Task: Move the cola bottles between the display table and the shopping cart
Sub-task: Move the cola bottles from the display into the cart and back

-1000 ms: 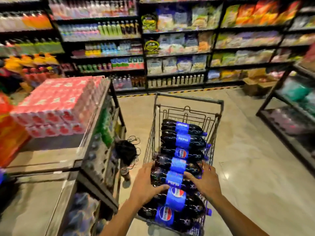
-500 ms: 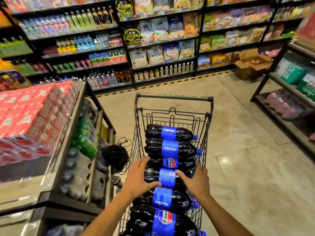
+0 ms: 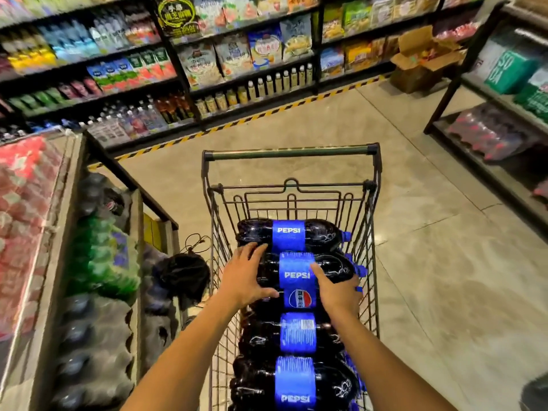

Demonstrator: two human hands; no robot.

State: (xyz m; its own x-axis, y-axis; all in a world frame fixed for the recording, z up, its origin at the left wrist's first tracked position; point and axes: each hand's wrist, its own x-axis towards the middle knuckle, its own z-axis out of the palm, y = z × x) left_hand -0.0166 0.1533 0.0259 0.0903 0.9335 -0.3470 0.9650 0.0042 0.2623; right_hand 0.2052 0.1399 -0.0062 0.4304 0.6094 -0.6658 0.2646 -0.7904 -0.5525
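Several large dark cola bottles with blue Pepsi labels lie on their sides, stacked in the wire shopping cart (image 3: 367, 221). My left hand (image 3: 243, 274) grips the left end of the second bottle from the far end (image 3: 296, 269). My right hand (image 3: 336, 292) grips the same bottle near its neck, fingers wrapped over the label's right edge. The farthest bottle (image 3: 289, 235) lies just beyond it. Nearer bottles (image 3: 296, 381) fill the cart toward me. The display table (image 3: 59, 232) stands to the left, its top edge holding red shrink-wrapped can packs (image 3: 23, 203).
Below the table top, shelves hold wrapped green and dark bottle packs (image 3: 98, 262). A black bag with cables (image 3: 184, 274) lies on the floor between table and cart. Store shelving lines the back wall and right side; a cardboard box (image 3: 421, 63) sits far right. Open tiled floor lies right of the cart.
Both hands have moved forward from the middle bottles to the second-farthest bottle and closed on it. The view has tilted and shifted, showing less of the table top.
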